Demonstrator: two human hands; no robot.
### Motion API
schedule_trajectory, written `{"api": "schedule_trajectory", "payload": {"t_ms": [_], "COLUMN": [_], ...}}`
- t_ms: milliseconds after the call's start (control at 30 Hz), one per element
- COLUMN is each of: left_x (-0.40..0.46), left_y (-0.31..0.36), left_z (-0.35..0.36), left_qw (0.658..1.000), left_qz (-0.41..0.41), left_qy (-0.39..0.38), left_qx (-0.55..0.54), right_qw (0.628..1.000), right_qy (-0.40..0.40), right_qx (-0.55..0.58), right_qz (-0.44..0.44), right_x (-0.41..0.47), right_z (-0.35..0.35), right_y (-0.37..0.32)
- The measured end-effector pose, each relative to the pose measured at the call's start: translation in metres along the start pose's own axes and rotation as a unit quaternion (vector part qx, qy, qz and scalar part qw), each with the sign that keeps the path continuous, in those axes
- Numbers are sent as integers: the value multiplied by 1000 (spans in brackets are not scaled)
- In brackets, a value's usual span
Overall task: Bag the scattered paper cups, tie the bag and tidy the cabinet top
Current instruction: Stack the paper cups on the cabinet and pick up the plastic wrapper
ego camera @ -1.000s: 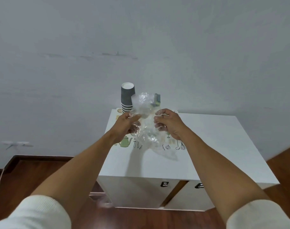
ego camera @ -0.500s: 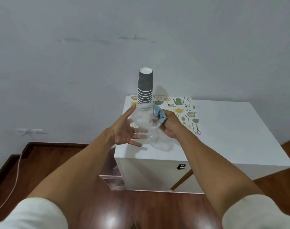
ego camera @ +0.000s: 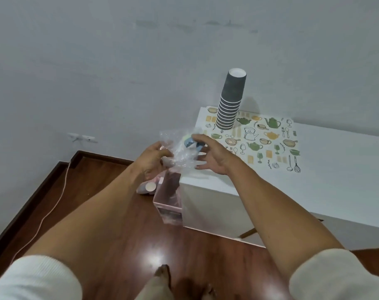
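Note:
A crumpled clear plastic bag (ego camera: 179,151) hangs between my hands, just off the left edge of the white cabinet (ego camera: 340,169). Something small and blue (ego camera: 189,143) shows at its top. My left hand (ego camera: 152,160) grips the bag's left side. My right hand (ego camera: 213,158) pinches the blue part with thumb and forefinger, its other fingers spread. A tall stack of grey paper cups (ego camera: 230,100) stands upside down at the cabinet's back left corner, on a mat printed with teapots (ego camera: 268,141).
Below my hands, a pink bin (ego camera: 165,199) stands against the cabinet's left side. A paper cup (ego camera: 149,187) lies on the wooden floor beside it. A white cable (ego camera: 52,207) runs along the floor from a wall socket (ego camera: 82,138).
Both hands have carried the bag left, from over the cabinet top to beyond its left edge above the pink bin. My view has turned left and down.

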State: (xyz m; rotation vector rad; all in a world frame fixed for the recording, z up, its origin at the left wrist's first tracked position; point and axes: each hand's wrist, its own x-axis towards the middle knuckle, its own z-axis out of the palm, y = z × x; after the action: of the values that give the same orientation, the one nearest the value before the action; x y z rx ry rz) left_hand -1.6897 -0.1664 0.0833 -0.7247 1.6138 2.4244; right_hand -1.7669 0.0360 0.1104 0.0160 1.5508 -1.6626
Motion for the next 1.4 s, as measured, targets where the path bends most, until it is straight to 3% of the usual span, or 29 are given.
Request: {"api": "schedule_trajectory", "payload": {"t_ms": [133,300,400,500,633,767,900,1000,1133,1300,1400], "left_x": [6,24,36,57,91,129,168,191,224,234,219], "left_y": [-1,-7,-19,-30,-70,-141,-227,-275,-317,-310,-277], "left_z": [-47,-113,-142,-163,-193,-210,-219,-225,-230,-230,-227], "left_qw": [998,992,984,973,958,966,965,961,967,972,973], "left_qz": [-5,-33,-63,-102,-113,-127,-177,-199,-200,-138,-126], "left_qy": [62,119,140,164,177,191,179,152,119,156,160], "left_qx": [-3,31,86,123,194,117,78,117,102,107,106], "right_qw": [994,953,927,929,911,877,855,847,869,873,879], "right_qy": [80,216,237,251,332,420,446,451,384,335,334], "right_qx": [-11,-184,-275,-266,-240,-232,-264,-279,-312,-352,-339], "right_qz": [-71,-106,-96,-51,-41,-5,29,45,27,-42,-33], "right_x": [25,87,121,147,187,226,273,299,336,343,322], "right_z": [48,96,127,143,142,120,94,83,65,59,73], "right_y": [9,37,66,96,146,204,272,312,351,356,337]}}
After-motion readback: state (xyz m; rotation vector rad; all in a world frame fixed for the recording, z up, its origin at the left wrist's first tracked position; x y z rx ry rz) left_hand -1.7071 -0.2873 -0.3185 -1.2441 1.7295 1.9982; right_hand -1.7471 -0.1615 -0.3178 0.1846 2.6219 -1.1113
